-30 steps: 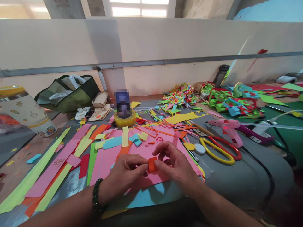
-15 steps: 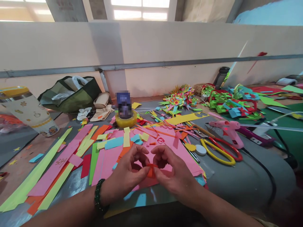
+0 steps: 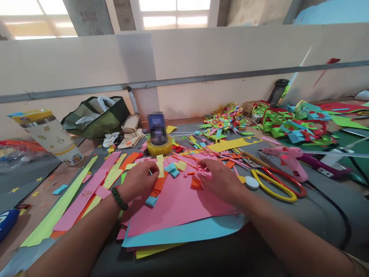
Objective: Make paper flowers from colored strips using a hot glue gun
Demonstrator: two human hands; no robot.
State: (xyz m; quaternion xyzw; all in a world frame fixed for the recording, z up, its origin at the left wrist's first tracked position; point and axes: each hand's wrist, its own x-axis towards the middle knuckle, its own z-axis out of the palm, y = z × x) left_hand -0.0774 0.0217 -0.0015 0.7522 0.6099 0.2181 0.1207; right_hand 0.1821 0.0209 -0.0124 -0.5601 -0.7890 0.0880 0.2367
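This bench (image 3: 314, 215) is chaos: left hand (image 3: 140, 179) loosely curled, thumb apart, by a pale yellow strip (image 3: 160, 164); right hand (image 3: 223, 181) bent at the folded orange paper (image 3: 196, 183) over the pink sheet (image 3: 178, 209), can't tell if pinching. Both were pinching it half a second ago, now they've split, so the two-handed handling's stopped.

The left wrist (image 3: 124, 188) wears a dark green beaded bracelet (image 3: 119, 199), the right arm (image 3: 276, 219) a khaki sleeve (image 3: 359, 266).

- grey-covered table (image 3: 314, 219)
- on it, stacked coloured paper sheets (image 3: 175, 215)
- long light-green paper strip (image 3: 62, 200)
- yellow tape roll (image 3: 160, 149)
- scissors (image 3: 284, 192) with yellow and red handles
- pink hot-glue gun (image 3: 296, 163)
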